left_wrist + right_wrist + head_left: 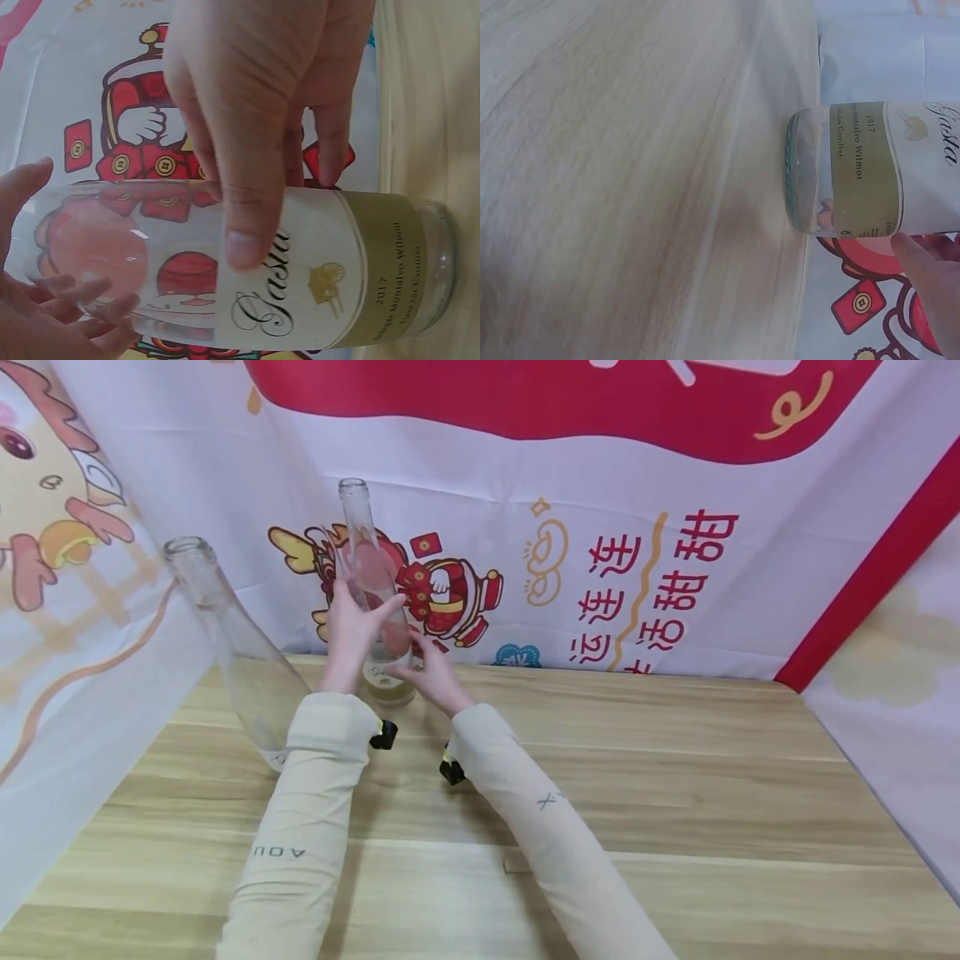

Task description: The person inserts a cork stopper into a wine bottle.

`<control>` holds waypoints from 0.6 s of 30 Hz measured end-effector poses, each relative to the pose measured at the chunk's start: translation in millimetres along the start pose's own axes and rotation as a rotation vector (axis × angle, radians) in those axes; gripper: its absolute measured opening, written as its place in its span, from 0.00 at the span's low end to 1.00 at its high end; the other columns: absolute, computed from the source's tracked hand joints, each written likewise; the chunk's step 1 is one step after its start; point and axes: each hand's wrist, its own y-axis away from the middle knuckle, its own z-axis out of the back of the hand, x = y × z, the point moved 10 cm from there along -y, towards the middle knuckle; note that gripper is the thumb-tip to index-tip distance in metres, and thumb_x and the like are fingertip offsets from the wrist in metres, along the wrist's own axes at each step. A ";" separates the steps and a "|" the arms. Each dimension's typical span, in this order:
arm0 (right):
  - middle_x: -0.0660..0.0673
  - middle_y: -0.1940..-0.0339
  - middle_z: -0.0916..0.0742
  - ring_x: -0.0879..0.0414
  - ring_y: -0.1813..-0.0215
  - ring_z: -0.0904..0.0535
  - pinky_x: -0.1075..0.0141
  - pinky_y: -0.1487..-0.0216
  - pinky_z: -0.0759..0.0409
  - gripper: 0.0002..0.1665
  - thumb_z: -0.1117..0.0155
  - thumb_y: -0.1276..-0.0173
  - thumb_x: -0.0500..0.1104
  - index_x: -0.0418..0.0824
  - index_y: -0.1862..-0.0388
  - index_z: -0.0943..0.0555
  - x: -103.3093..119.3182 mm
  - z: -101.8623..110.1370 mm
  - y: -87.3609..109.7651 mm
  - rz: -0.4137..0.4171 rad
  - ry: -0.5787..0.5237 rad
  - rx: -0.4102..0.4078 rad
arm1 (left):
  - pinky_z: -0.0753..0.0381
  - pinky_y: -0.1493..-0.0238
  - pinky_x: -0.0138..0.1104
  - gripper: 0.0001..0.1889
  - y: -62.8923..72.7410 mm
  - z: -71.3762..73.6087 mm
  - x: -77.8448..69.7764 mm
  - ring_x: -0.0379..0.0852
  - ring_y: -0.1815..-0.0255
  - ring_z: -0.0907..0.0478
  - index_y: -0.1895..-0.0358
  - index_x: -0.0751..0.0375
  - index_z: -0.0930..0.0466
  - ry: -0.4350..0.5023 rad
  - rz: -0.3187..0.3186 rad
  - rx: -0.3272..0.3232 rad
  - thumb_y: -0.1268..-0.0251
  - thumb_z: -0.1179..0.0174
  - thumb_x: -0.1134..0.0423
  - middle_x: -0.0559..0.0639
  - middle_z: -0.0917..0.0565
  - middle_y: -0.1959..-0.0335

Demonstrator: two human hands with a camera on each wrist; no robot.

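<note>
A clear glass wine bottle (380, 643) with a white and olive label stands upright on the wooden table, close to the back cloth. Around its lower body, my right hand (435, 677) holds it, the thumb lying across the label in the left wrist view. Higher up, my left hand (356, 627) is at the bottle's side with spread fingers and a straight thumb (26, 180). Several of its fingertips show by the glass in the left wrist view. A second clear bottle (251, 660) stands to the left, its base partly hidden by my left sleeve (300, 827).
A printed white and red cloth (465, 485) hangs right behind the bottle, and another printed cloth (75, 635) rises at the left. Wooden tabletop (675, 793) spreads to the right. Small black devices (384, 735) sit at both wrists.
</note>
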 end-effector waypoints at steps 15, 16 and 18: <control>0.41 0.37 0.29 0.49 0.38 0.32 0.62 0.41 0.30 0.44 0.30 0.47 0.45 0.38 0.35 0.39 4.9 10.5 14.4 0.018 -0.003 0.029 | 0.28 0.52 0.42 0.34 9.4 -7.1 -6.2 0.54 0.51 0.29 0.40 0.60 0.37 0.044 -0.103 0.044 0.47 0.37 0.48 0.61 0.25 0.52; 0.41 0.37 0.29 0.48 0.38 0.32 0.61 0.41 0.31 0.44 0.29 0.47 0.45 0.38 0.34 0.40 6.3 11.5 16.4 0.023 -0.002 0.042 | 0.29 0.52 0.42 0.34 11.4 -7.2 -8.4 0.54 0.51 0.29 0.40 0.61 0.37 0.046 -0.110 0.050 0.47 0.36 0.48 0.61 0.25 0.52; 0.41 0.36 0.30 0.47 0.37 0.33 0.60 0.40 0.31 0.46 0.29 0.48 0.46 0.39 0.34 0.40 10.1 13.1 20.7 0.041 0.007 0.070 | 0.29 0.50 0.42 0.34 16.0 -6.6 -12.4 0.54 0.50 0.29 0.41 0.61 0.37 0.037 -0.120 0.063 0.47 0.36 0.48 0.61 0.26 0.52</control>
